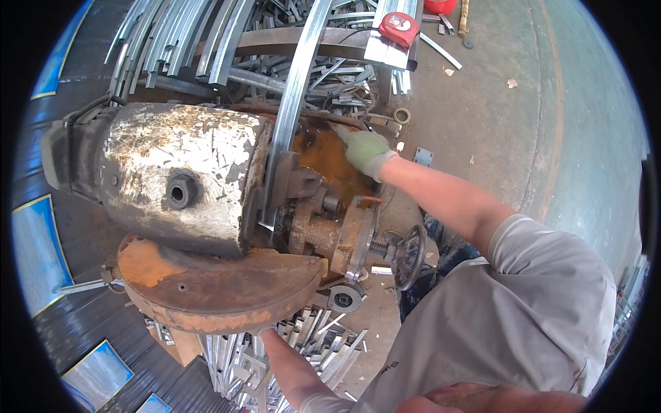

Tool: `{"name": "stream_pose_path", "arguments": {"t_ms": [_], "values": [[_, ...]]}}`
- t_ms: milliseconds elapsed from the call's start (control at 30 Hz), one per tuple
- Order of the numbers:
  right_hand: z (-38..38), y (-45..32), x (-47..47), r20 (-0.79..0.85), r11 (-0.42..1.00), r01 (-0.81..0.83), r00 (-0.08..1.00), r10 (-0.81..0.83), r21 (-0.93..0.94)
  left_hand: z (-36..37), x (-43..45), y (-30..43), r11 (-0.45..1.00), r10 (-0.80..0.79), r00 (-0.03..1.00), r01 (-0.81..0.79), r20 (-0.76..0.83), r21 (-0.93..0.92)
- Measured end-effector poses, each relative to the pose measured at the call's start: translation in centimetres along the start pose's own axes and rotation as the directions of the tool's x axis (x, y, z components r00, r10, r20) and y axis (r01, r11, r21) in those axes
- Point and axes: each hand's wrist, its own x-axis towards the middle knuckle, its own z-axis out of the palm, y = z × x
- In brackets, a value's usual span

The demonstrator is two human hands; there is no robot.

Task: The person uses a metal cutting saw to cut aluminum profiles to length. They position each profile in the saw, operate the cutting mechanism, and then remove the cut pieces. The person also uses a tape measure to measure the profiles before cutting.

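Observation:
My right hand (365,151), in a pale green work glove, reaches over the rusty base (323,149) of an abrasive cut-off saw; its fingertips are at the far edge, and their grip is unclear. My left hand (266,329) is mostly hidden beneath the rusty blade guard (222,289), so what it touches is unseen. Between them is the saw's vise (315,222), with a handwheel (410,257) on its screw. A galvanized steel channel (299,77) passes into the vise alongside the worn white motor housing (181,165).
Bundled steel profiles (175,41) lie beyond the motor. A red tape measure (398,28) rests on flat metal profiles (390,54). Offcuts (330,340) are heaped below the guard, beside a cardboard box (178,346). Scraps and a roll of tape (402,116) are near the saw base.

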Motion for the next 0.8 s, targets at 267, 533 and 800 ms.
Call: {"name": "stream_pose_path", "arguments": {"t_ms": [267, 533, 800], "values": [[-0.2, -2.1, -0.3, 0.07, 0.995, -0.078, 0.995, 0.074, 0.058, -0.1, 0.0, 0.3, 0.999, -0.027, 1.0, 0.027, 0.006, -0.025], [0.5, -1.6, -1.3, 0.027, 0.976, -0.085, 0.996, 0.081, 0.201, -0.8, 0.5, -0.6, 0.952, 0.184, 0.982, -0.19, 0.047, 0.242], [0.6, -1.5, -1.8, 0.039, 0.987, -0.094, 0.995, 0.089, 0.133, -2.0, 1.4, -1.4, 0.887, 0.187, 0.971, -0.231, 0.146, 0.4]]}}
